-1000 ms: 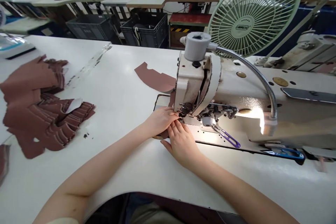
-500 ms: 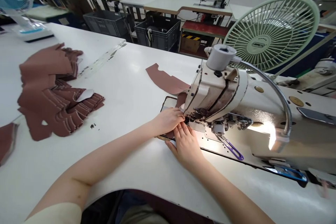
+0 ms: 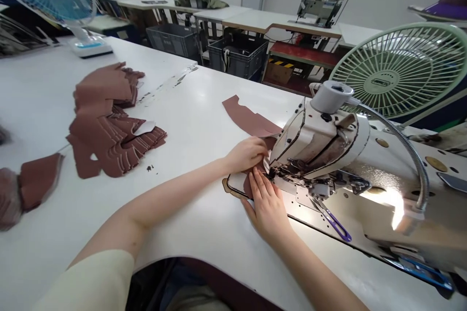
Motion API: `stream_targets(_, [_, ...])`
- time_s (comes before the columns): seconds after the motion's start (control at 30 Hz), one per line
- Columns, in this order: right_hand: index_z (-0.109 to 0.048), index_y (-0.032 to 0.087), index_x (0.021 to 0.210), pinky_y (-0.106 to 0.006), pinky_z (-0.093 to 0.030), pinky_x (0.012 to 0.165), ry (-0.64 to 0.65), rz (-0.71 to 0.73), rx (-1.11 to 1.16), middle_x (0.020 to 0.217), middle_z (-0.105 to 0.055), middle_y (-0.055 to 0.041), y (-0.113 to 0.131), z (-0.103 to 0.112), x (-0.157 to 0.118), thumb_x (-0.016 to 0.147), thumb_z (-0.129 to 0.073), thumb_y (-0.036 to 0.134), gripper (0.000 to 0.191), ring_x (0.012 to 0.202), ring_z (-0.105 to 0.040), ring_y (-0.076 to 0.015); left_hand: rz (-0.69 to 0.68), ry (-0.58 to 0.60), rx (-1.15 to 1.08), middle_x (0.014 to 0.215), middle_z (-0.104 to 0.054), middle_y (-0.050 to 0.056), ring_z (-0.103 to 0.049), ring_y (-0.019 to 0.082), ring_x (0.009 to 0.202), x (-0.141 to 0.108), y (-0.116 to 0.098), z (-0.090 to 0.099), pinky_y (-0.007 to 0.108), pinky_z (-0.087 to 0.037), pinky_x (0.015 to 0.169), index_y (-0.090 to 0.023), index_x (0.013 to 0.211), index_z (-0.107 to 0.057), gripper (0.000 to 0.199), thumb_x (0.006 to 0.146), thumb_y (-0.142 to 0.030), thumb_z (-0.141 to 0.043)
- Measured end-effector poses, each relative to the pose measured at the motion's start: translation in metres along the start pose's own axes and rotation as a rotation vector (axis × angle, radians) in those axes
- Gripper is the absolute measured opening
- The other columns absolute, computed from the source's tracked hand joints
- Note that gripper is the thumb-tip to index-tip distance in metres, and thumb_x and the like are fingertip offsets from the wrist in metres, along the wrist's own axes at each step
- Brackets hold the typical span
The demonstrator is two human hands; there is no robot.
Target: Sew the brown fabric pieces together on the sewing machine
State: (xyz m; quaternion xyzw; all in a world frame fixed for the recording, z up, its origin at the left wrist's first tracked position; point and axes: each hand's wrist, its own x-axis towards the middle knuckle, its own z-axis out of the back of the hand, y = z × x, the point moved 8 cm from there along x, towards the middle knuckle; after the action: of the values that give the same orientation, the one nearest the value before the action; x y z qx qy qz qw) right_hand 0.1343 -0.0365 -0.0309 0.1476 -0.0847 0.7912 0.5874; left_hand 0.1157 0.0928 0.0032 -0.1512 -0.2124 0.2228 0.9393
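Under the head of a sewing machine (image 3: pixel 310 131) lies a brown, leather-like piece (image 3: pixel 248 188), partly covered by both hands. My left hand (image 3: pixel 248 154) is closed with its fingers curled on the piece's far part, just left of the machine head; the fingertips are partly hidden. My right hand (image 3: pixel 269 206) presses flat on the near part, fingers stretched towards the needle area. Beyond my left hand a curved brown strip (image 3: pixel 251 116) runs over the table to the machine; whether it joins the piece under my hands, I cannot tell.
A pile of brown cut pieces (image 3: pixel 109 126) lies on the white table (image 3: pixel 193 126), with more brown pieces (image 3: pixel 40 180) at the left. Purple-handled snips (image 3: pixel 339 226) rest on the machine bed, blue-handled snips (image 3: pixel 426 269) further right. A green fan (image 3: pixel 383 80) stands behind the machine.
The view has swung left, so things appear further right. My left hand has drawn back from beside the right fingertips to the far part of the brown piece. My right hand stays flat.
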Motion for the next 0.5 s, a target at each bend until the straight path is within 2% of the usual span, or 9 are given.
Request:
stream_targets(0.07, [-0.04,0.008,0.14,-0.04,-0.035,0.098,0.003,0.03,0.016,0.145,-0.04,-0.0161,0.002,0.001,0.0,0.098,-0.032,0.038,0.052,0.129,-0.04,-0.0274,0.138,0.005,0.065,0.133,-0.054,0.007,-0.046,0.02,0.123,0.01,0.028,0.007,0.034,-0.036,0.105,-0.02,0.119,-0.06,0.033,0.088,-0.02,-0.047])
stream_targets(0.13, [-0.043,0.01,0.138,-0.04,-0.036,0.097,0.031,0.046,0.036,0.143,-0.044,-0.0154,0.002,0.001,-0.001,0.098,-0.033,0.036,0.049,0.129,-0.041,-0.0266,0.277,0.094,0.14,0.148,-0.037,0.009,-0.031,0.024,0.137,0.014,0.054,0.007,0.043,-0.027,0.111,-0.019,0.137,-0.043,0.049,0.091,-0.034,-0.047])
stream_targets(0.17, [-0.045,0.01,0.137,-0.041,-0.037,0.096,0.043,0.048,0.05,0.14,-0.047,-0.0153,0.002,0.001,-0.001,0.098,-0.033,0.035,0.048,0.129,-0.042,-0.0265,0.328,0.145,0.164,0.151,-0.033,0.01,-0.026,0.026,0.14,0.012,0.064,0.005,0.046,-0.023,0.113,-0.018,0.142,-0.037,0.054,0.092,-0.039,-0.046])
stream_targets(0.23, [-0.05,0.009,0.132,-0.042,-0.04,0.095,0.049,0.048,0.084,0.136,-0.052,-0.0158,0.001,0.002,-0.001,0.098,-0.036,0.033,0.044,0.126,-0.045,-0.0271,0.356,0.197,0.202,0.149,-0.035,0.013,-0.021,0.027,0.142,0.002,0.07,0.003,0.049,-0.015,0.114,-0.015,0.141,-0.038,0.057,0.093,-0.045,-0.042])
stream_targets(0.33, [-0.059,0.011,0.118,-0.041,-0.044,0.091,0.039,0.054,0.152,0.124,-0.061,-0.0146,0.004,0.01,-0.003,0.096,-0.041,0.029,0.034,0.114,-0.053,-0.0269,0.295,0.175,0.272,0.137,-0.048,0.016,-0.025,0.029,0.14,-0.033,0.053,0.007,0.048,-0.012,0.114,-0.013,0.131,-0.05,0.057,0.09,-0.052,-0.046])
stream_targets(0.4, [-0.063,0.015,0.108,-0.039,-0.047,0.086,0.061,0.096,0.205,0.112,-0.066,-0.0123,0.011,0.017,-0.011,0.094,-0.04,0.02,0.028,0.104,-0.057,-0.0252,0.269,0.16,0.299,0.13,-0.051,0.017,-0.031,0.03,0.136,-0.072,0.036,0.012,0.048,-0.017,0.112,-0.015,0.128,-0.052,0.063,0.085,-0.06,-0.049])
stream_targets(0.5, [-0.062,0.017,0.111,-0.035,-0.051,0.078,0.138,0.166,0.308,0.099,-0.067,-0.0098,0.023,0.034,-0.043,0.085,-0.034,0.003,0.041,0.092,-0.06,-0.0221,0.251,0.156,0.3,0.128,-0.051,0.019,-0.033,0.035,0.133,-0.142,0.003,0.024,0.051,-0.021,0.107,-0.015,0.134,-0.047,0.083,0.075,-0.073,-0.052])
